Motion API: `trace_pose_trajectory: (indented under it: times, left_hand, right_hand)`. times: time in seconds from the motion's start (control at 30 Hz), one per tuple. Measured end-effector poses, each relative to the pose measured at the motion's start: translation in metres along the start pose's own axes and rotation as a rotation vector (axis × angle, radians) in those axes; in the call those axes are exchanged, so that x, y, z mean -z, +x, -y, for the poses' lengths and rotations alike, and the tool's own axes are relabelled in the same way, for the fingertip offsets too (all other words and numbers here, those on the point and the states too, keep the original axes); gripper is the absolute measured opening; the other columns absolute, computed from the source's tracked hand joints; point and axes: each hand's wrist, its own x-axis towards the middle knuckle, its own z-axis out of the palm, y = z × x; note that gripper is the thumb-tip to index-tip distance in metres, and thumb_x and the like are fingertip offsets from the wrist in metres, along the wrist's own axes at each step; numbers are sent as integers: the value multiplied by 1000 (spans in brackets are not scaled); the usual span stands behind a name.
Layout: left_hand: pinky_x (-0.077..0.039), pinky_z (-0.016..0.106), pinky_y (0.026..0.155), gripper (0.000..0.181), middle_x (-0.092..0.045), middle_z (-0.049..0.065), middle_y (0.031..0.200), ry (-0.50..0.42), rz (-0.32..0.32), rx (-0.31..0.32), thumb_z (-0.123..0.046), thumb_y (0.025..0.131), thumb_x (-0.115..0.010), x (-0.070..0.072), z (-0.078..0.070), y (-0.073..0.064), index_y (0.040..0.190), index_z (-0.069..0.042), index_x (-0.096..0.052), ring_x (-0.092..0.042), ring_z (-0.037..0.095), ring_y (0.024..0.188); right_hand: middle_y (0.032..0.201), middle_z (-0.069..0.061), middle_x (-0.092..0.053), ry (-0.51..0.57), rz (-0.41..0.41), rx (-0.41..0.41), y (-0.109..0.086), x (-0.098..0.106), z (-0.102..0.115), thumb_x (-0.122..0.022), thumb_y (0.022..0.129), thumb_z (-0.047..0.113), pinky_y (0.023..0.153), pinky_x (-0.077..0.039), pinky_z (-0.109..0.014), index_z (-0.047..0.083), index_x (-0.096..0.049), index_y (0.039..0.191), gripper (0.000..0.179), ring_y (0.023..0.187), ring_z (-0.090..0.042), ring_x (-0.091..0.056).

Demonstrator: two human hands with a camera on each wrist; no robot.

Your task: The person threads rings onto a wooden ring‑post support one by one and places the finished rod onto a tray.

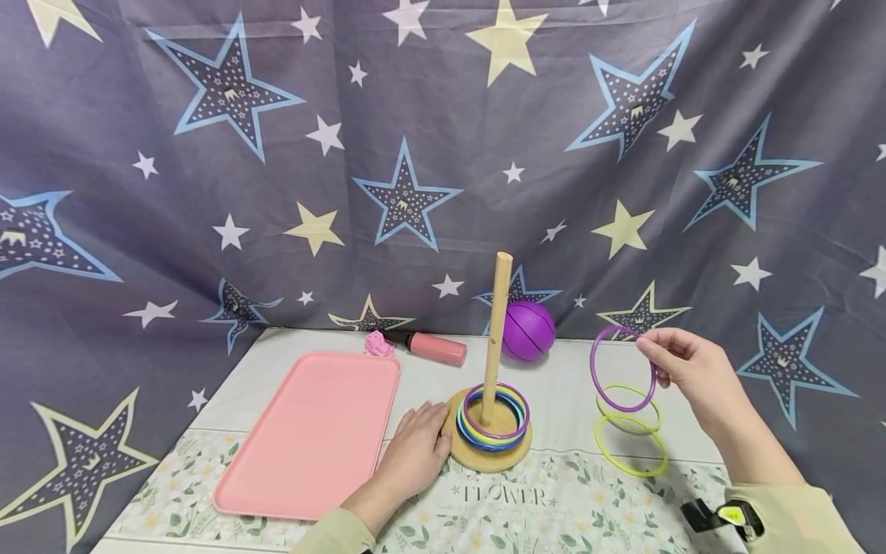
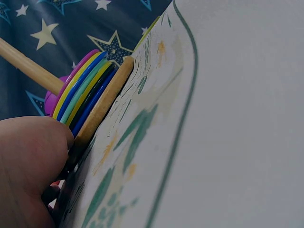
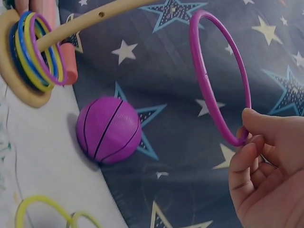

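My right hand [image 1: 692, 377] pinches a purple ring [image 1: 593, 368] between thumb and fingers, holding it upright above the right side of the table. Two yellow-green rings [image 1: 638, 475] lie overlapping on the cloth below it. A wooden post [image 1: 497, 331] stands on a round wooden base [image 1: 491, 462]. Around its foot lie several stacked rings [image 3: 35, 52] in blue, yellow, turquoise and purple. Flat on the table, my left hand [image 1: 418, 450] rests beside the base's left edge, with fingers extended. In the left wrist view, part of this hand hides the base's near end.
A pink tray [image 1: 311, 431] lies on the left. Behind are a pink pump with a black end [image 1: 438, 348], a small crumpled pink item [image 1: 378, 344] and a purple ball [image 1: 528, 331]. A star-patterned curtain [image 1: 415, 100] hangs at the table's back edge.
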Motion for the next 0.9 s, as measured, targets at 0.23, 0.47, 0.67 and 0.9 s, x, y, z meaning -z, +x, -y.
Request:
trace_pose_trajectory:
  times: [0.23,0.47,0.67,0.9]
  left_hand:
    - [-26,62,132,51,-57,22,161,5,-2,-1,-18,113,-59,1,0,0,158,5,-54,-45,43,156]
    - [-26,63,132,51,-57,22,160,3,-5,0,-17,112,-60,1,-1,-1,157,6,-55,-45,43,155]
    - [-26,64,131,51,-57,23,160,1,-4,-3,-17,112,-60,1,-1,-1,157,6,-55,-45,44,155]
    - [-27,64,131,51,-57,23,160,2,-14,0,-17,112,-60,0,-1,-1,156,7,-55,-46,44,155]
  right_hand:
    - [80,-1,-63,68,10,42,7,-7,18,-76,108,18,61,-53,-24,9,-78,113,11,70,-15,-56]
    - [82,1,-65,122,10,81,14,-20,41,-78,106,17,60,-54,-21,5,-77,112,14,70,-13,-56]
    - [81,0,-64,163,4,99,20,-29,58,-79,105,18,60,-54,-20,0,-75,114,20,70,-13,-56]
    - [79,0,-64,185,1,126,25,-39,76,-80,104,18,59,-54,-21,1,-76,113,19,68,-13,-57]
